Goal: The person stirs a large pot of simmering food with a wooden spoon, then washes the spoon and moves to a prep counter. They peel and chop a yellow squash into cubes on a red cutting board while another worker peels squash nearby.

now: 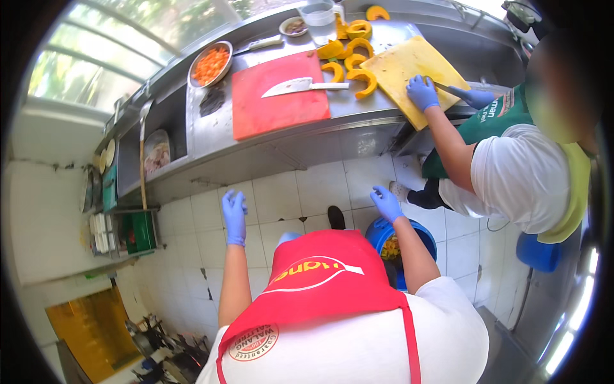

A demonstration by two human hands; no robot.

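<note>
My left hand (235, 219), in a blue glove, hangs over the floor in front of the counter, open with loosely bent fingers and nothing in it. My right hand (387, 204), gloved alike, is also empty, its fingers loosely stretched, just above the rim of a blue bin (425, 235) that holds yellow scraps. Neither hand touches the counter. On it lies a red cutting board (275, 112) with a kitchen knife (297, 87) across it. Curved pumpkin slices (363, 83) lie to the right of that board.
At the right a co-worker holds a knife (451, 89) over a yellow cutting board (409, 61). A bowl of chopped carrots (212, 64), another knife (261, 43) and a clear water pitcher (320, 24) stand farther back. A long wooden handle (142, 166) leans across the left sink.
</note>
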